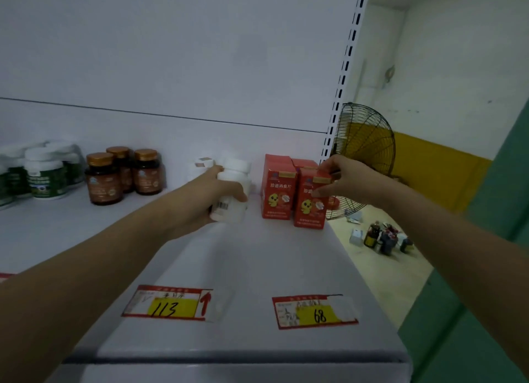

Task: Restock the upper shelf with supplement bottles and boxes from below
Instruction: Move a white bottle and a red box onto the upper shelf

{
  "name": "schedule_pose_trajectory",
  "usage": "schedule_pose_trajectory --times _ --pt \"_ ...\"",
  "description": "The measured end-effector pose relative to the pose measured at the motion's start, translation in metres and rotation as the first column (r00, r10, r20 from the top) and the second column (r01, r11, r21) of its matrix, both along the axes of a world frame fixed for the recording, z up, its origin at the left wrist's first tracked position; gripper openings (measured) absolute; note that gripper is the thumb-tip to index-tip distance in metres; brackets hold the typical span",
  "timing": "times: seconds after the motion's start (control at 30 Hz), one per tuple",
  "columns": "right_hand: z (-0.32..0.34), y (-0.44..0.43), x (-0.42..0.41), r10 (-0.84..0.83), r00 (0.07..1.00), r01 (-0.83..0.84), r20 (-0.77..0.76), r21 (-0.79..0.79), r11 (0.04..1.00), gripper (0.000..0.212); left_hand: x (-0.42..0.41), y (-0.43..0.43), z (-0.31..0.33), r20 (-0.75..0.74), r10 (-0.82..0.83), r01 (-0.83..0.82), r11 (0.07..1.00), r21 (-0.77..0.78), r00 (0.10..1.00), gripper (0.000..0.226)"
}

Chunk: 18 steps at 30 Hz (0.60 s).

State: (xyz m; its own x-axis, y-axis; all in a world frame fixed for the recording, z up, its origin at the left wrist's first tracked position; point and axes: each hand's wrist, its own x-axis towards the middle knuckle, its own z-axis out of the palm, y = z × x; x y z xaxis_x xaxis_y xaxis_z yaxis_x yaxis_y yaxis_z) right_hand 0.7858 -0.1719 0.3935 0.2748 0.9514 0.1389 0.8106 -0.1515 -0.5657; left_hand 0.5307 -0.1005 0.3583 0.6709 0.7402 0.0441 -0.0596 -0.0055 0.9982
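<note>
On white metal upper shelf (280, 256): left hand (209, 199) grips white plastic bottle (233, 195); right hand (340, 179) pinches red cardboard box (310, 202); most space unfilled.

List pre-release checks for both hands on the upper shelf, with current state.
1. Left hand grips the white bottle: ok.
2. White bottle base flat on the shelf: cannot tell, it looks slightly tilted and the hand hides part of the base.
3. Right hand grips the front red box at its top: ok.
4. Front red box upright, beside the other red box: ok.
5. Box near the shelf's right edge, fully supported: cannot tell.
6. Free shelf in front for more stock: ok.
</note>
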Motion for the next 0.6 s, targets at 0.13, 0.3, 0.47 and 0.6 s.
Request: schedule_pose_trajectory --times 0.13,0.3,0.47,0.6 --pt "-0.007 0.01 0.004 0.036 0.999 -0.036 -0.001 0.061 0.997 0.043 0.001 -0.001 -0.002 -0.017 0.007 -0.007 1.0 0.001 1.0 0.054" --pt "-0.012 0.017 0.007 0.017 0.999 -0.02 0.031 0.082 0.996 0.05 -0.005 -0.001 -0.005 -0.065 -0.011 0.011 1.0 -0.01 0.998 0.054" --pt "-0.016 0.018 0.008 0.019 0.999 -0.02 0.031 0.054 0.998 0.059 -0.01 -0.008 -0.005 -0.119 0.004 -0.003 1.0 0.003 0.993 0.061" --pt "-0.011 0.015 0.003 0.019 0.997 -0.022 0.071 0.047 0.999 0.071 -0.02 -0.012 -0.002 -0.276 0.19 -0.134 0.969 0.209 0.942 0.053"
